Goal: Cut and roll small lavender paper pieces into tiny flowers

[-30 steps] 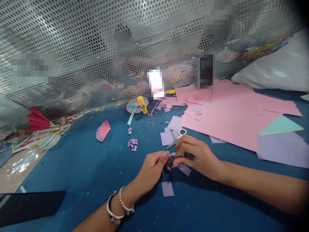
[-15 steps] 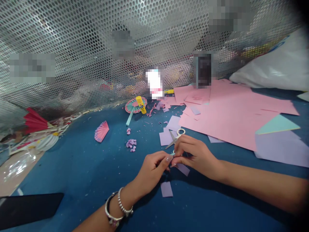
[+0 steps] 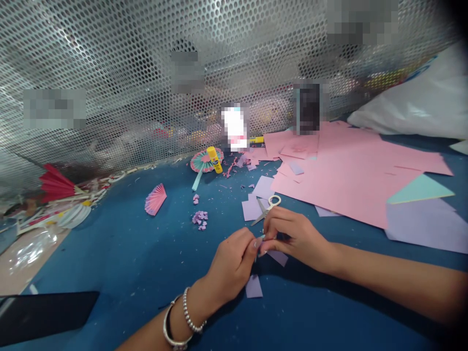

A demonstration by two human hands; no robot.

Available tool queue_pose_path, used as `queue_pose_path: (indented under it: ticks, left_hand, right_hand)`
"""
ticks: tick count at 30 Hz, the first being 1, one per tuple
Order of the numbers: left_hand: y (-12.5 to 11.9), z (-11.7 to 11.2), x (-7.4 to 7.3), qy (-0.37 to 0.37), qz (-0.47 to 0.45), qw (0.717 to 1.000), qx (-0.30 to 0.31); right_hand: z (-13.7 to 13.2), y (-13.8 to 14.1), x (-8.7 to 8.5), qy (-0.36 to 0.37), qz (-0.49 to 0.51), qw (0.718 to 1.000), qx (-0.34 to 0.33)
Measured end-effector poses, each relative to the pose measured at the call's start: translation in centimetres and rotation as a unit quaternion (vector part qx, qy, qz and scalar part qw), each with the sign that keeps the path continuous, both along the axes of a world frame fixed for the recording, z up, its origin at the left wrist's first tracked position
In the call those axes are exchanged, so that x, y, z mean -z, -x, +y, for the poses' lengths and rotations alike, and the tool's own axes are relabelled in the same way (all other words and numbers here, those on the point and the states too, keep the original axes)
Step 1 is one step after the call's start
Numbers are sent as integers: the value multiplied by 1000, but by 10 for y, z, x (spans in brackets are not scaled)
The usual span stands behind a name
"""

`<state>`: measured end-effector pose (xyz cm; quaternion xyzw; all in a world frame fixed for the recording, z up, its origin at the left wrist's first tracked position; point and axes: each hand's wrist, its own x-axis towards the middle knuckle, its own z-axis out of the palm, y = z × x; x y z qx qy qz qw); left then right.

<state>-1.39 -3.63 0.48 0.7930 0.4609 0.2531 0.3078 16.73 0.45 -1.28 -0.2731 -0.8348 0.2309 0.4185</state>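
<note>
My left hand (image 3: 236, 258) and my right hand (image 3: 292, 231) meet above the blue table, fingertips pinched together. Between them shows a small pale blue piece of paper (image 3: 262, 237), mostly covered by the fingers. Just behind my right hand lie scissors (image 3: 262, 212), blades apart, partly over a lilac paper (image 3: 250, 209). A lilac paper slip (image 3: 279, 258) sits beneath my right hand, and another lilac paper square (image 3: 254, 286) is below my left hand. To the left is a little pile of folded lilac paper pieces (image 3: 200, 219).
A pleated pink-and-lilac fan (image 3: 156, 199) lies left. Farther back are a round pleated fan (image 3: 200, 161) and a yellow glue stick (image 3: 215, 160). Large pink sheets (image 3: 340, 180) spread across the right. A perforated metal screen (image 3: 139, 73) bounds the rear; a dark flat object (image 3: 47, 317) lies front left.
My left hand has turned slightly and its wrist has shifted a little right. My right hand stays nearly in place, and both still pinch at the same spot.
</note>
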Motion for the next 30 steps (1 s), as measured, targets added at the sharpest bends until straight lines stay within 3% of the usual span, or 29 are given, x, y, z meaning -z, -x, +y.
queue_pose_path:
  ticks: [12, 17, 23, 26, 28, 30]
  left_hand:
    - [-1, -3, -2, -6, -1, 1000, 3]
    - [1, -3, -1, -27, -10, 999, 40]
    - [2, -5, -1, -39, -66, 996, 48]
    - [2, -4, -3, -8, -105, 994, 41]
    - [2, -2, -5, 49, -139, 989, 29]
    - [3, 0, -7, 131, -175, 976, 16]
  right_hand:
    - [-3, -2, -11, 46, -130, 987, -79]
    - [-2, -2, -13, 66, -74, 986, -136]
    - [-6, 2, -19, 202, 19, 967, -154]
    - [-11, 2, -18, 275, 32, 948, -160]
    - [-13, 1, -16, 312, 38, 934, -171]
    - [-13, 0, -14, 301, 64, 939, -153]
